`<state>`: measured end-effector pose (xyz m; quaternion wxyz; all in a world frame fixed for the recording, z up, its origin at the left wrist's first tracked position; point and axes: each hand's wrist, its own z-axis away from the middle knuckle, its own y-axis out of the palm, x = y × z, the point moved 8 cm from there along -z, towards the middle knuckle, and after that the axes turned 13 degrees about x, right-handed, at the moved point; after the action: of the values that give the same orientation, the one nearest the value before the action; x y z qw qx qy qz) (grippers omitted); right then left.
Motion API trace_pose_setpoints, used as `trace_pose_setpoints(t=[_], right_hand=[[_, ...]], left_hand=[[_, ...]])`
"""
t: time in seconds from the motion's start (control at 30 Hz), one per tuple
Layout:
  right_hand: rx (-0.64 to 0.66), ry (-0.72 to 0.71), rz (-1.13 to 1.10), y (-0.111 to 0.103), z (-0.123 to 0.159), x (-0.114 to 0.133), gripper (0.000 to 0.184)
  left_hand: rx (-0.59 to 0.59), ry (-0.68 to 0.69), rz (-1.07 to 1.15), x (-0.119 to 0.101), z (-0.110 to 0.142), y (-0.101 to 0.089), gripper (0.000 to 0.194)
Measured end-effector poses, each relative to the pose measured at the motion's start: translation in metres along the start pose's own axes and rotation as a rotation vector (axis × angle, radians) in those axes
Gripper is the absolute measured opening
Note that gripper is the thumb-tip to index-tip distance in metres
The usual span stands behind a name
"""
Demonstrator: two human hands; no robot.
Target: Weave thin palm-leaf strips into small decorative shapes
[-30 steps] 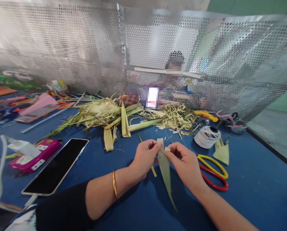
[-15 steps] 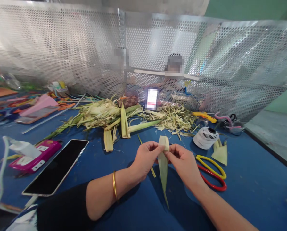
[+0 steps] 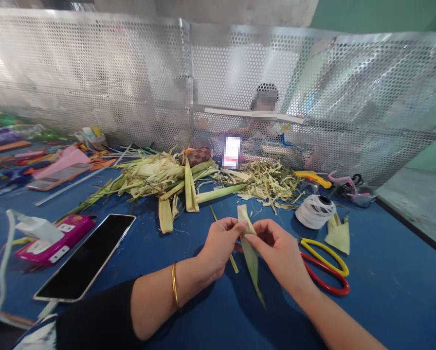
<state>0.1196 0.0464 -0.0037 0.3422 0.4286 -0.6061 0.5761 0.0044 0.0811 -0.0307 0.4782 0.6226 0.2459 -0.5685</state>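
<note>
A pale green corn husk [image 3: 250, 262] hangs from my fingers, its narrow tip pointing down toward me. My left hand [image 3: 220, 245] pinches it near the wide top end, thumb in front. On the other edge, my right hand [image 3: 276, 248] grips the husk between thumb and fingers, and a pale fold shows at the top. Scissors with one yellow and one red handle [image 3: 344, 262] lie just right of my right hand, their blades mostly hidden. A thin green strip [image 3: 233, 262] is on the table beneath my left hand.
Behind my hands lie a heap of husks [image 3: 148, 175] and a pile of shredded husk [image 3: 269, 180]. White thread spool [image 3: 313, 212] and husk piece [image 3: 338, 234] sit right; a phone [image 3: 88, 257] and magenta power strip [image 3: 57, 240] left. A perforated metal screen [image 3: 112, 78] stands behind.
The husk's top has been folded and turned between my fingers, and its tip swung left, then back right. My right hand has shifted slightly along the edge. Both hands keep their grip.
</note>
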Motion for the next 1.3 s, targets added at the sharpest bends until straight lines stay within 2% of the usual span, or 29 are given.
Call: trace_pose_setpoints(t=[0.1,0.2,0.5,0.63,0.83,1.0,1.1,1.3], right_hand=[[0.05,0.07,-0.033,0.004,-0.002,-0.006,0.02],[-0.002,0.089,-0.006,-0.001,-0.001,-0.007,0.024],[-0.073,-0.018,-0.071,-0.006,0.001,0.0,0.026],[-0.098,-0.056,-0.078,-0.007,0.003,0.004,0.022],[0.001,0.043,-0.058,0.0,-0.001,-0.005,0.022],[-0.039,0.07,-0.164,-0.003,-0.004,-0.015,0.026],[-0.053,0.042,-0.179,-0.004,-0.003,-0.012,0.026],[-0.096,-0.107,0.019,-0.007,0.004,0.008,0.019]], left_hand=[[-0.024,0.024,-0.009,-0.002,0.0,-0.002,0.029],[-0.017,0.023,0.005,-0.003,0.0,-0.001,0.032],[0.049,-0.002,-0.006,0.001,0.0,0.005,0.021],[0.02,-0.023,0.024,0.004,-0.002,0.002,0.02],[-0.034,0.009,0.009,-0.001,-0.002,-0.005,0.021],[0.052,-0.018,-0.006,0.001,0.0,0.004,0.026],[0.056,-0.026,-0.007,0.004,0.0,0.006,0.027],[0.033,-0.036,0.026,0.004,0.0,0.005,0.018]])
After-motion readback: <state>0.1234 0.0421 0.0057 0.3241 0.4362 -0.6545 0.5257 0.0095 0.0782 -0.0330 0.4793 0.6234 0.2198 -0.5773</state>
